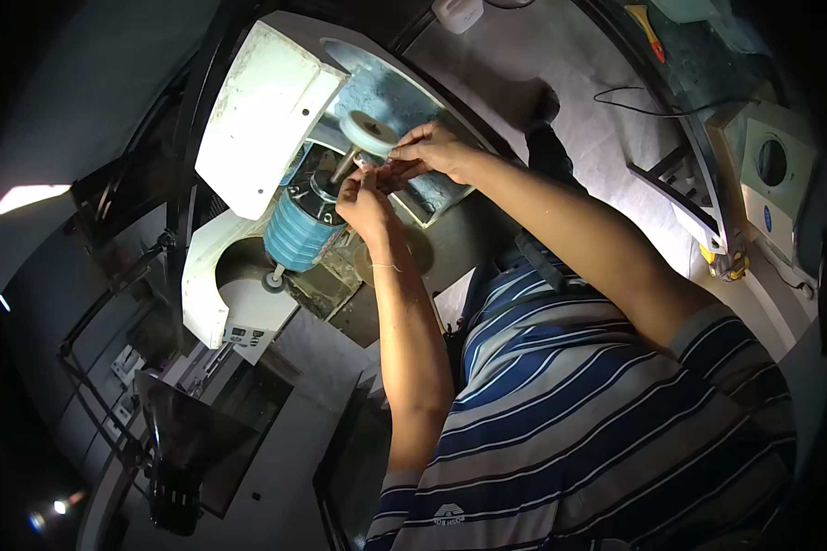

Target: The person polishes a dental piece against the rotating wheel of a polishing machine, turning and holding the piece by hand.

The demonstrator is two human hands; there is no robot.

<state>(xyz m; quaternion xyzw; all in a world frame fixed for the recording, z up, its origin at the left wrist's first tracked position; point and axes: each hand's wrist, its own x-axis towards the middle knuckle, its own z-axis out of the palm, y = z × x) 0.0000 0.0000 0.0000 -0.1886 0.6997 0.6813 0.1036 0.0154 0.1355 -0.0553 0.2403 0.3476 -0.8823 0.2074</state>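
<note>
Both hands meet just below a white wheel point(368, 126) on the metal shaft point(345, 165) of a blue motor point(301, 230). My left hand point(365, 202) is closed, thumb and fingers pinched at a small pale object point(366, 163) beside the shaft; what it is I cannot make out. My right hand point(432, 151) reaches in from the right, fingers bent and closed close under the wheel's rim, partly hiding what they hold. A white hood point(257, 110) stands left of the wheel, with a metal-lined recess point(377, 84) behind it.
A lower white guard point(207, 312) flanks a small wheel point(273, 281) at the motor's far end. Black frame bars surround the machine. At right are a brush point(645, 32), a dark cable point(643, 106), a cream panel point(772, 197) and a yellow tool point(726, 266). A white container point(458, 14) sits at top.
</note>
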